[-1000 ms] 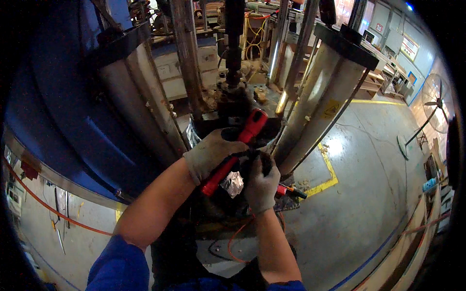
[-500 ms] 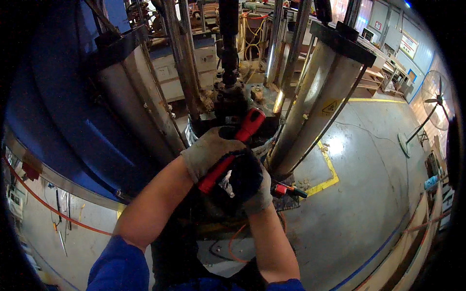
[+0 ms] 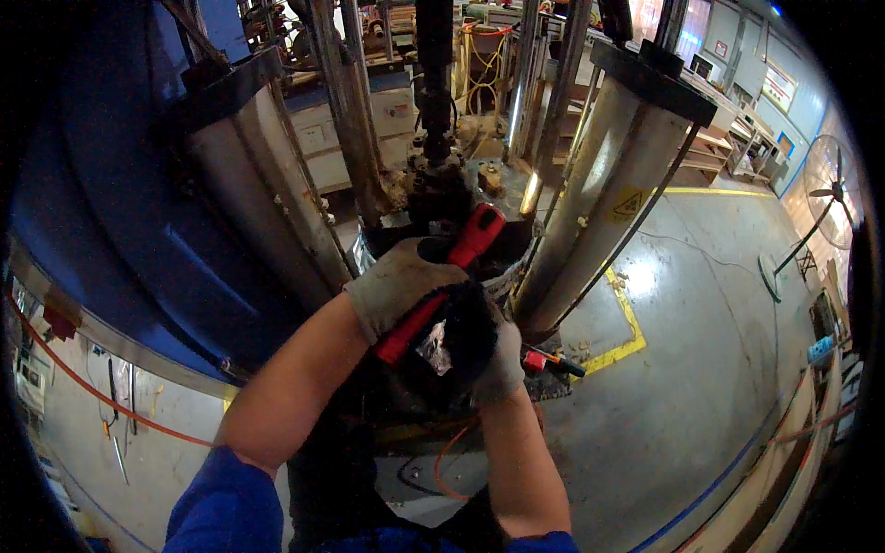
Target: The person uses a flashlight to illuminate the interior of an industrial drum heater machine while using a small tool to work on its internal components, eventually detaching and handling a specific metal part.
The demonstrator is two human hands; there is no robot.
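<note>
My left hand (image 3: pixel 401 281), in a grey glove with dark fingers, is closed around a long red flashlight-shaped tool (image 3: pixel 477 232) with black parts. The tool slants from upper right to lower left, both ends jutting past the glove. Close beside it, my right hand (image 3: pixel 501 359), gloved alike, curls inward with its fingers closed in deep shadow. A crumpled, shiny silver piece (image 3: pixel 435 348) shows between the hands. What the right fingers hold is too dark to make out. Beyond both hands stands a machine's dark centre shaft (image 3: pixel 435 92) over a round, silver-rimmed drum (image 3: pixel 516 269).
Large metal cylinders (image 3: pixel 613 184) rise on either side of the shaft. A blue panel (image 3: pixel 120 212) fills the left. A red and black handled item (image 3: pixel 550 362) lies on a ledge right of my hands. An orange hose (image 3: pixel 111 405) crosses at left; a fan (image 3: pixel 832 192) stands far right.
My right hand has shifted slightly right and down. The silver piece shows more and has turned a little. The left hand and red tool are nearly still.
</note>
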